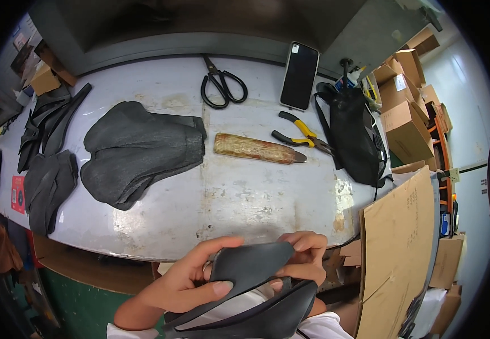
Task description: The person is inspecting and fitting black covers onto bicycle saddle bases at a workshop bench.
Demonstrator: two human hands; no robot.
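Observation:
A dark grey, curved, flexible sheet piece (250,263) is held up close to me, over the table's near edge. My left hand (191,279) is closed on its left side, thumb on the face and fingers behind. At its right corner, my right hand (308,257) pinches the edge with bent fingers. A lower part of dark material hangs beneath, with white cloth showing through the gap; whether it is the same piece I cannot tell. On the table lie a wrapped-handle knife (256,149) with a short pointed blade, yellow-and-black pliers (304,134) and black-handled scissors (222,87).
Stacked dark grey sheet pieces (143,147) lie on the white table (245,198), with more loose pieces (51,189) at the left. A phone (300,76) and a black bag (358,135) are at the far right. A cardboard sheet (397,248) stands at my right, before several boxes (406,133).

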